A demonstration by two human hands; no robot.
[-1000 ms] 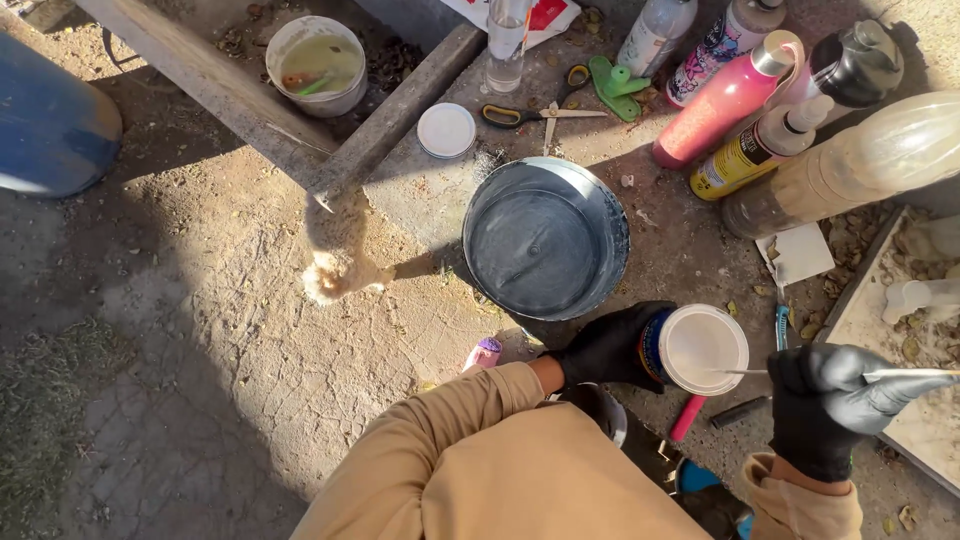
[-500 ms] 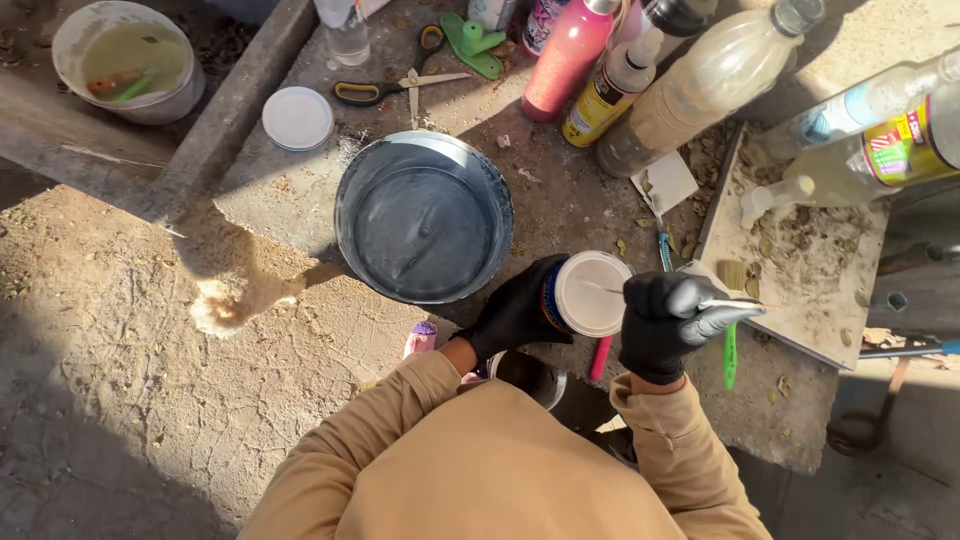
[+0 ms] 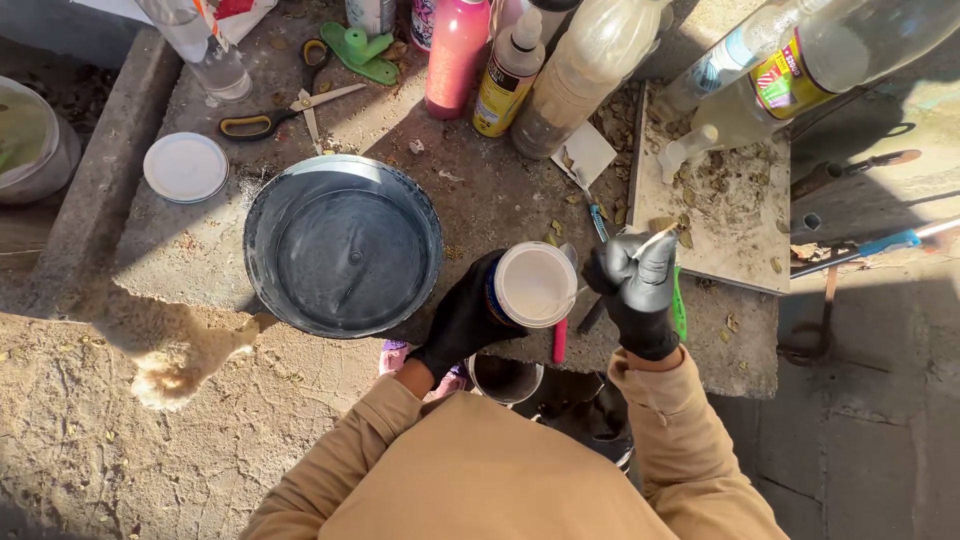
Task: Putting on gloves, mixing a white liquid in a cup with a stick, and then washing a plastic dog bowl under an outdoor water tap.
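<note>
Both my hands wear black gloves. My left hand (image 3: 465,318) grips a small round jar (image 3: 533,285) filled with white paste, held over the concrete slab edge. My right hand (image 3: 637,283) is closed on a thin stick (image 3: 653,240) whose lower tip reaches into the jar's white content. A dark round basin (image 3: 343,246) with a wet grey film sits just left of the jar. A white lid (image 3: 186,167) lies further left on the slab.
Bottles stand along the back: a pink one (image 3: 457,50), a yellow-labelled one (image 3: 508,75) and large cloudy ones (image 3: 580,70). Scissors (image 3: 275,115) lie near the lid. A dirty tile (image 3: 715,200) sits right. A white bucket (image 3: 30,140) is at far left.
The view has shifted so the slab and basin sit more central. My right hand has come closer to the jar, and the stick tip now dips in the white paste.
</note>
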